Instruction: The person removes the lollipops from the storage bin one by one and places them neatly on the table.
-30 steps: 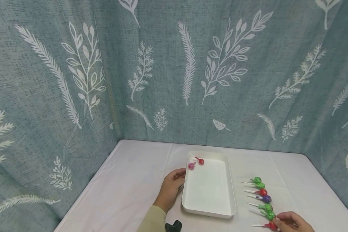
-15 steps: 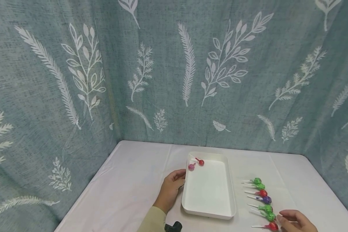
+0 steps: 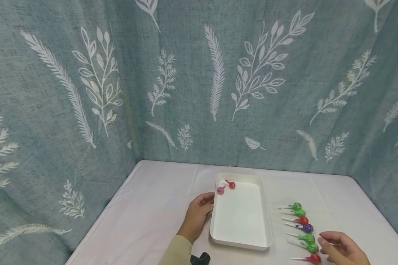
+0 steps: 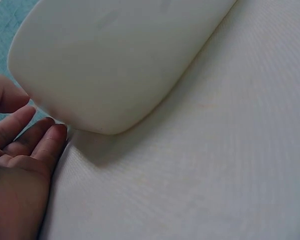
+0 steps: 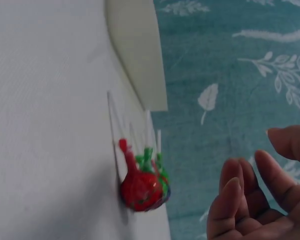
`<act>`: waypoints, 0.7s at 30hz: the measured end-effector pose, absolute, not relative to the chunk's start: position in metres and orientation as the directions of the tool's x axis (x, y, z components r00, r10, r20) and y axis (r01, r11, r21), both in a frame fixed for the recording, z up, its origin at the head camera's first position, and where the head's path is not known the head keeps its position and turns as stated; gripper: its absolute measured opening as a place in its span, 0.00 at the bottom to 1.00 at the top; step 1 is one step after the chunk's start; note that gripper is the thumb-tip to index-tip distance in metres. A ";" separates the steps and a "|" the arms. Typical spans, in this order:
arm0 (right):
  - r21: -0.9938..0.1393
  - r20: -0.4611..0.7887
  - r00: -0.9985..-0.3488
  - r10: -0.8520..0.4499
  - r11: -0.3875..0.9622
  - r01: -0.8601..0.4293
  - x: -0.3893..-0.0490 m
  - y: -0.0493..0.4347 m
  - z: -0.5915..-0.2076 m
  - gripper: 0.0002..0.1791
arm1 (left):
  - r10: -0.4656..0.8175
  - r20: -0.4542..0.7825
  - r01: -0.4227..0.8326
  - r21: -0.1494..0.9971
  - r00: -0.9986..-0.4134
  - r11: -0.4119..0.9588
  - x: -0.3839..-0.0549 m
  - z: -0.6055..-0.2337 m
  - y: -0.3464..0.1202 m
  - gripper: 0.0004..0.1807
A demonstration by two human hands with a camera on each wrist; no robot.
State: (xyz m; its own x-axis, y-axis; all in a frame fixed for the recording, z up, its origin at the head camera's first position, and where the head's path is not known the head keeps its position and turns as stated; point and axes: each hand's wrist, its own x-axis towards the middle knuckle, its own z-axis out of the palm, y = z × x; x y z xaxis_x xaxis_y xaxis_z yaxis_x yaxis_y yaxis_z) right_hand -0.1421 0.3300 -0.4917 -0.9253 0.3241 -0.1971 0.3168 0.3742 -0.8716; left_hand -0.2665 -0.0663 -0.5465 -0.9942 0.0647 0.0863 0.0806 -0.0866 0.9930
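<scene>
My left hand (image 3: 196, 216) rests by the left wall of a white tray (image 3: 242, 241), its fingertips right at the outside of that wall. In the left wrist view those fingertips meet the tray's edge and the fingers are relaxed. Two wrapped lollipops, a pink one (image 3: 220, 190) and a red one (image 3: 231, 185), lie in the tray's far left corner. My right hand (image 3: 344, 249) hovers just right of a column of lollipops, fingers loosely bent and holding nothing. Nearest it are a green lollipop (image 3: 312, 247) and the front red lollipop (image 5: 142, 191).
Farther back in the column lie another green lollipop (image 3: 306, 238), a purple one (image 3: 307, 228), a red one (image 3: 303, 220) and two more greens, sticks pointing left. A patterned blue-green curtain (image 3: 192, 84) surrounds the white-covered table (image 3: 166, 184).
My right hand has drawn its fingertips off the front red lollipop and shifted slightly right and back. The left hand and the tray stay in place.
</scene>
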 end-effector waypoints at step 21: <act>-0.888 -0.088 -0.983 0.159 0.435 0.150 -0.153 0.264 -0.462 0.21 | 0.070 0.095 0.089 0.993 -0.993 -0.082 -0.267 -0.545 -0.065 0.23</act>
State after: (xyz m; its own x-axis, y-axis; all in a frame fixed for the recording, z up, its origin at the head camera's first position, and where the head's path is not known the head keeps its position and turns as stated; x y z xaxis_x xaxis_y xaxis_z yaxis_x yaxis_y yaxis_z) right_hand -0.1531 0.2638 -0.4617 -0.9834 0.1585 -0.0883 0.1499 0.4354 -0.8877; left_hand -0.2669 -0.0653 -0.5454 -0.9930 0.0697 0.0949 0.0891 -0.0818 0.9927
